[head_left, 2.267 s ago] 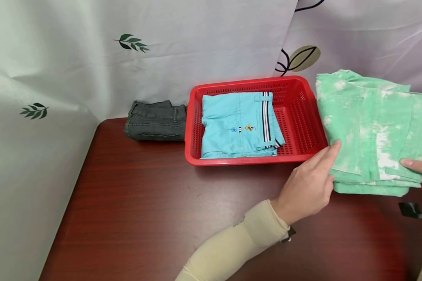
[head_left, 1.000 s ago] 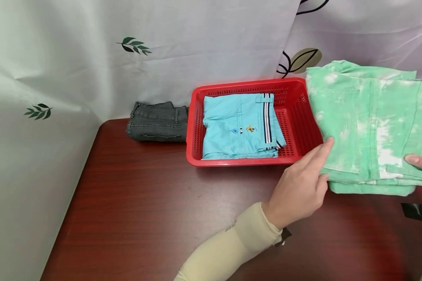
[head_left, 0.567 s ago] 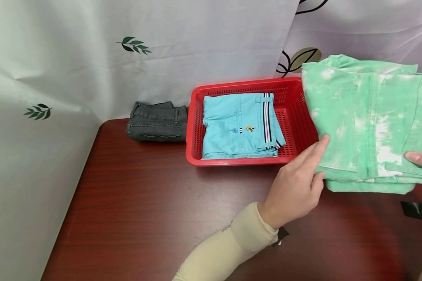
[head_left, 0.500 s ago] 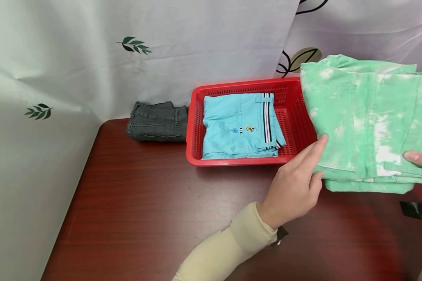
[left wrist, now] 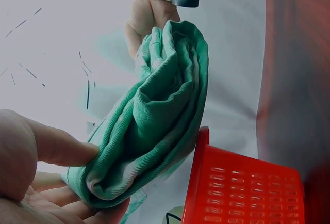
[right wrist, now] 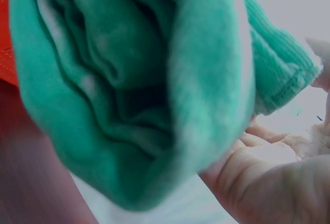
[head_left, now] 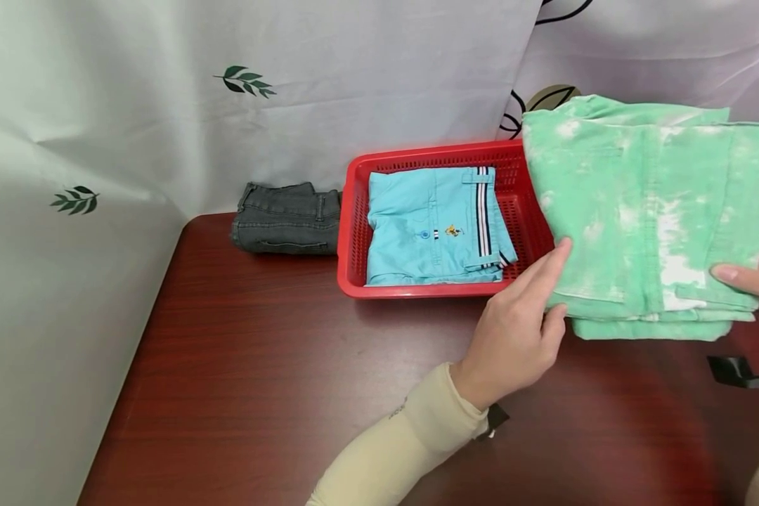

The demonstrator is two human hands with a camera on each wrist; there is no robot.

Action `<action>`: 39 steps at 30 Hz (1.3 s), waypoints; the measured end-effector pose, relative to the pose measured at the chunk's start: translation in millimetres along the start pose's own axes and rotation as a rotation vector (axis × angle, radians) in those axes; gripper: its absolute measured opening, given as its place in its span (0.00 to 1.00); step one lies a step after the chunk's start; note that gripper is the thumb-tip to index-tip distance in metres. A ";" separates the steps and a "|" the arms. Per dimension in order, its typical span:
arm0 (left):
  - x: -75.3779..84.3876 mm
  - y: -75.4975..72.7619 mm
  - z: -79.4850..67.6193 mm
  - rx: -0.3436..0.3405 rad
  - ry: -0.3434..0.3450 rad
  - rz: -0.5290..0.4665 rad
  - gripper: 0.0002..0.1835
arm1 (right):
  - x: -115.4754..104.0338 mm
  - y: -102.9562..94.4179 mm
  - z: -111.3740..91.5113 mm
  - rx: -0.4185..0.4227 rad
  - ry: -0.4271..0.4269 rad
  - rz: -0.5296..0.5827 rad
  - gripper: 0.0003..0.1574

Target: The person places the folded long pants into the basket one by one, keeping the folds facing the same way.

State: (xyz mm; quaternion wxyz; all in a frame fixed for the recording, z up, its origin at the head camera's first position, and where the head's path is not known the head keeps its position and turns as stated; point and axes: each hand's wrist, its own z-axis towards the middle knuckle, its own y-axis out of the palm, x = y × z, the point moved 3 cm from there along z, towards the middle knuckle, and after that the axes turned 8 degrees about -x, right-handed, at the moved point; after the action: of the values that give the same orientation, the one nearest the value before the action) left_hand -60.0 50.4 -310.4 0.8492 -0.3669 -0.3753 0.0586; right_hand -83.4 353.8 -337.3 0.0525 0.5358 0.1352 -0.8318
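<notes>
Left grip (head_left: 509, 330) leftward, round garment's edge (left wrist: 113, 176)

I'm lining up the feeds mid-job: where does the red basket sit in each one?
Head: red basket just above and right of centre, right end partly hidden by the green cloth.
Left wrist: lower right, cut off by the bottom edge.
Right wrist: a sliver at upper left.
Shared landmark: green cloth, in all three.
</notes>
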 end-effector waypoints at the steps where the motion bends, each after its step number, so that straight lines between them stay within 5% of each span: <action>1: -0.4 -0.7 -0.2 0.002 -0.002 0.000 0.35 | 1.2 -0.5 0.2 0.003 0.007 0.021 0.33; 3: -1.2 -2.0 -0.8 0.004 -0.006 -0.007 0.35 | 3.3 -1.5 1.6 -0.001 0.012 0.049 0.34; 5: -2.2 -3.3 -1.2 0.006 -0.010 -0.015 0.35 | 7.0 -2.8 2.9 0.114 0.114 0.333 0.52; 20: -10.6 -11.4 -6.0 0.056 -0.028 -0.106 0.35 | -0.2 13.9 20.8 0.082 0.030 0.374 0.49; 30: -13.8 -17.3 -9.1 0.069 -0.045 -0.111 0.35 | -5.1 22.8 28.0 0.000 0.030 0.385 0.48; 39: -16.2 -22.8 -11.6 0.086 -0.058 -0.094 0.35 | -6.1 30.3 32.3 0.019 0.089 0.389 0.49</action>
State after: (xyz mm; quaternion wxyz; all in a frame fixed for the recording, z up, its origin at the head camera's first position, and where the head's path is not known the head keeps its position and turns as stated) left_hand -67.6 21.1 -310.1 0.8547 -0.3105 -0.4136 0.0454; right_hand -102.1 315.4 -324.3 0.2011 0.5883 0.0235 -0.7829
